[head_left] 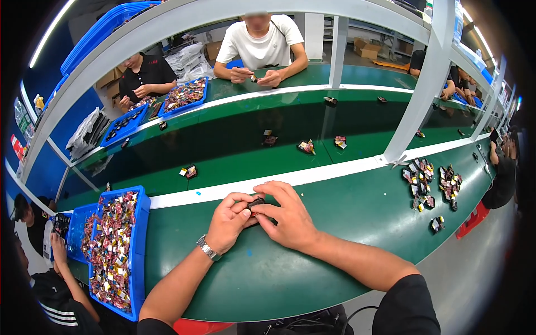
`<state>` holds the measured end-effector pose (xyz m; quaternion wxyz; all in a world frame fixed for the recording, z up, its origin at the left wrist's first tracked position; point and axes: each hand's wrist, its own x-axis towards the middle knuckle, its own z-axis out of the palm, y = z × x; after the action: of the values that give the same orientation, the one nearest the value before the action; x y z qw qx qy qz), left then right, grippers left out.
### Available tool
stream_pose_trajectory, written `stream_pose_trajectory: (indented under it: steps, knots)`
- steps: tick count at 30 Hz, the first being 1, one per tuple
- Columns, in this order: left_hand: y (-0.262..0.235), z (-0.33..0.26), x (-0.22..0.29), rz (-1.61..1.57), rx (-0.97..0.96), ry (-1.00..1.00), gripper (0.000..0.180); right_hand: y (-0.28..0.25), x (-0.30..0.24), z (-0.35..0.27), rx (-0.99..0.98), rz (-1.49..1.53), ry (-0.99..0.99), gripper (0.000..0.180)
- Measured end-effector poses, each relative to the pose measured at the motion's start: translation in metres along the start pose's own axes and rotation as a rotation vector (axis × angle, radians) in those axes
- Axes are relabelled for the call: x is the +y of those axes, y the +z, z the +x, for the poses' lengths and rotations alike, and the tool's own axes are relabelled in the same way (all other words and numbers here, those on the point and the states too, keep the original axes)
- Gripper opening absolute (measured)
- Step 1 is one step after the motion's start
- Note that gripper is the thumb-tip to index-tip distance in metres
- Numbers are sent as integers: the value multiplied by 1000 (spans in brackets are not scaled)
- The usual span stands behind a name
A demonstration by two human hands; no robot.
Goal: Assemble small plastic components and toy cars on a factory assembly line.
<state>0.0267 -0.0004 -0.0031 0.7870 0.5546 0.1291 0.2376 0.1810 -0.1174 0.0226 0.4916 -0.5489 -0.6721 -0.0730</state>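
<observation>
Over the green worktop my two hands meet around a small black part (256, 205), perhaps a plastic housing; my fingers cover much of it. My left hand (228, 219), with a metal watch on its wrist, pinches the part from the left. From the other side, the fingers and thumb of my right hand (289, 216) close on the same part. To the left stands a blue tray (141, 223), heaped with small wired parts (111, 251) in red, black, white and yellow.
Small black assemblies (419, 181) lie in clusters on the right of the worktop (335, 268). A white rail (312, 173) separates it from a green conveyor belt (223, 167) carrying scattered assemblies. Grey frame posts (416, 95) rise ahead. Co-workers (262, 42) sit opposite and at the left.
</observation>
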Motion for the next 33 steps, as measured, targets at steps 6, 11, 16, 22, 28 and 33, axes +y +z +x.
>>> stream_pose_trajectory:
  steps: [6, 11, 16, 22, 28, 33]
  knots:
    - [5, 7, -4, -28, -36, -1, 24, -2, 8, -7, 17, -22, 23, 20]
    - [10, 3, -3, 36, 79, 16, 27, 5, 11, -10, 49, 91, 61, 19]
    - [4, 5, -11, 69, 147, 56, 26, 14, 18, -6, 58, 204, 45, 17]
    - [11, 4, -6, 10, 119, 48, 26, -1, 13, -3, 57, 113, -27, 19]
    - [14, 18, -20, -169, -73, 83, 25, -24, 10, -5, 79, -163, -115, 28]
    - [5, 8, -12, -151, -107, 80, 24, -13, 7, -3, 70, -166, -113, 24]
